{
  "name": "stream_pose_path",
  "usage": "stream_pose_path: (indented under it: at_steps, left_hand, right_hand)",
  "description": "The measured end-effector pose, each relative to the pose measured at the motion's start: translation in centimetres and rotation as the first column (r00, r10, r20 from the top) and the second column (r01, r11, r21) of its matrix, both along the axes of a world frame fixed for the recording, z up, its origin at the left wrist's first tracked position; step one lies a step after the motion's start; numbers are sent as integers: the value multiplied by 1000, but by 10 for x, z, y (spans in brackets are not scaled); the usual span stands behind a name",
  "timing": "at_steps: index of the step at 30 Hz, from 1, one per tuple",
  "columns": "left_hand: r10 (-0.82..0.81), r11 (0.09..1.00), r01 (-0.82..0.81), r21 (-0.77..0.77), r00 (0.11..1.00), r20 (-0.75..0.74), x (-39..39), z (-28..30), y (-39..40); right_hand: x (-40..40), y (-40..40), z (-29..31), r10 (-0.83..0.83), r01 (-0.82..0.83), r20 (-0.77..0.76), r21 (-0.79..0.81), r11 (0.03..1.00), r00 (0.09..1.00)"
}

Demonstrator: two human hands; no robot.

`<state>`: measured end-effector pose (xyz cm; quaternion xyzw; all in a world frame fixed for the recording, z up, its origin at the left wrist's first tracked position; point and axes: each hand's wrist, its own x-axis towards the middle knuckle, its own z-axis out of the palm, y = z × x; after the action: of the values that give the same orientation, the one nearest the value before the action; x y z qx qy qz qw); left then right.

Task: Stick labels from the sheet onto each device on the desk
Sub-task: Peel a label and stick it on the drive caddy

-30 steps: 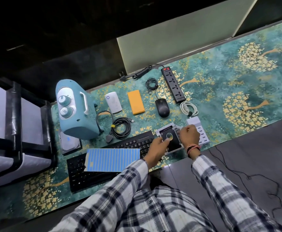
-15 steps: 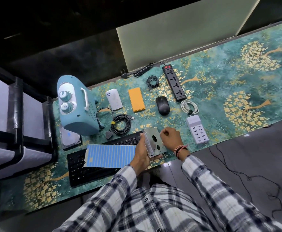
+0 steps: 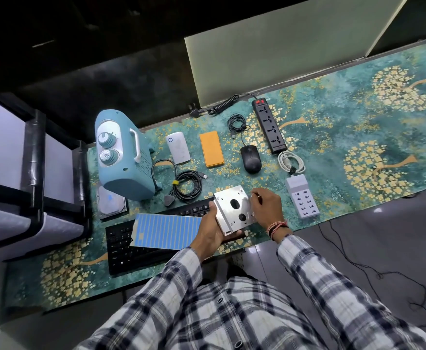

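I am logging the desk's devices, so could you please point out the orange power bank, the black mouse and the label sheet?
orange power bank (image 3: 211, 149): head view, middle of its top face.
black mouse (image 3: 250, 159): head view, centre of its back.
label sheet (image 3: 167, 231): head view, middle of the blue strips.

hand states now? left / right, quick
Left hand: grips the flat silver metal drive caddy with round holes along its left edge.
Right hand: fingers curled at the caddy's right edge; contact cannot be told.

Teal floral desk mat (image 3: 358, 117), keyboard (image 3: 131, 251), mouse (image 3: 251, 159), power strip (image 3: 270, 126), blue speaker (image 3: 123, 157), USB charger (image 3: 302, 199)
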<state>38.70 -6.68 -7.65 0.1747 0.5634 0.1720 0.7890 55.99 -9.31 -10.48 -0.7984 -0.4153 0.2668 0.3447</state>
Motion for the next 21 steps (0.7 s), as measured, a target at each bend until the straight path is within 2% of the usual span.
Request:
stream_pose_path:
  at_steps: [4, 8, 12, 15, 17, 19, 21]
  left_hand:
    - [-20, 1000, 20, 9, 1000, 4, -5, 1, 2]
    - [-11, 1000, 11, 1, 1000, -2, -5, 3, 3]
    - [-9, 1000, 9, 5, 1000, 3, -6, 4, 4]
    - [-17, 1000, 17, 14, 1000, 11, -9, 4, 4]
    - [-18, 1000, 18, 19, 1000, 19, -11, 5, 4]
    - [-34, 999, 33, 32, 999, 25, -11, 7, 3]
    - [-60, 997, 59, 57, 998, 20, -10, 9, 3]
  right_hand:
    - [-1, -2, 0, 80, -84, 82, 45, 995, 993]
    - [-5, -6, -5, 295, -311, 201, 55, 949, 934]
    - [-6, -10, -10, 392, -401, 177, 14, 916, 903]
    - [-6, -11, -5, 277, -279, 52, 36, 960, 959]
    - [-6, -8, 0, 102, -105, -139, -14, 994, 985]
    - [-5, -5, 3, -97, 38, -392, -156, 987, 915]
    - [-3, -2, 1, -175, 80, -500, -205, 976, 848]
